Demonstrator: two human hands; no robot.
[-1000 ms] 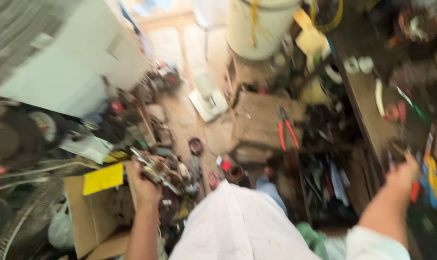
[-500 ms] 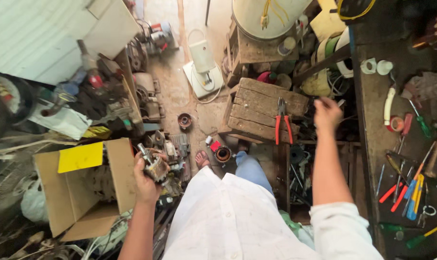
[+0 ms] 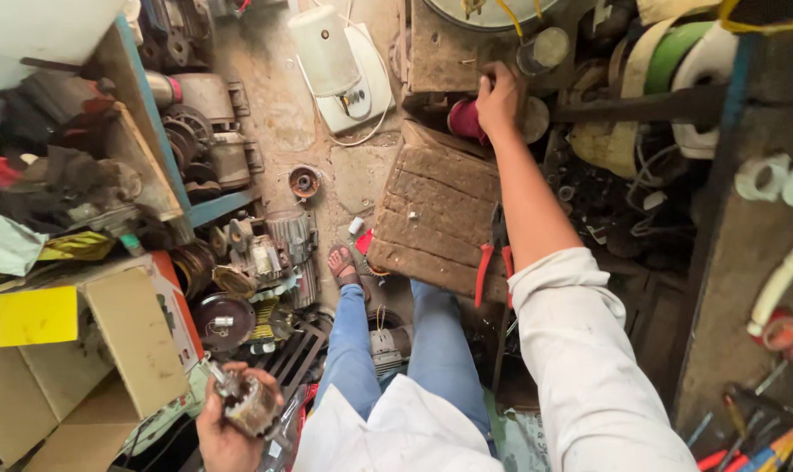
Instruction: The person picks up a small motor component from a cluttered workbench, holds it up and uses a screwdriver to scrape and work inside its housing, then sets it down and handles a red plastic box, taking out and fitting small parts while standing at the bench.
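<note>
A person in a white shirt and blue jeans stands on a cluttered workshop floor [image 3: 283, 114], seen from above. Largest in view, at about nine o'clock from the person's legs, is an open cardboard box [image 3: 125, 350] with a yellow sheet [image 3: 34, 315] lying on its flap. At roughly twelve o'clock sits a worn wooden crate [image 3: 436, 214], its top rough and stained, and red-handled pliers [image 3: 493, 258] lie on its near right edge. Beyond the crate, at eleven o'clock, a white appliance [image 3: 326, 48] with a cord rests on the floor. At ten o'clock a heap of old electric motors [image 3: 200, 131] crowds the base of a blue-edged shelf [image 3: 152, 131], and nearer the feet more motor parts [image 3: 257, 262] lie in a pile. At three o'clock a dark surface [image 3: 737, 262] carries white pipe fittings [image 3: 768, 179] and, near the bottom corner, a cluster of screwdrivers [image 3: 746, 437]. The right hand [image 3: 500, 100] reaches far out to twelve o'clock, past the crate, its fingers curled down against a red cup-like object [image 3: 465, 121]; whether it actually grips the object cannot be told. The left hand [image 3: 230, 428] is low at seven o'clock, well apart from the other, clamped around a motor rotor [image 3: 246, 404] with copper windings, its shaft pointing up and left. A small round bearing part [image 3: 304, 182] lies alone on the floor between the motors and the crate.
</note>
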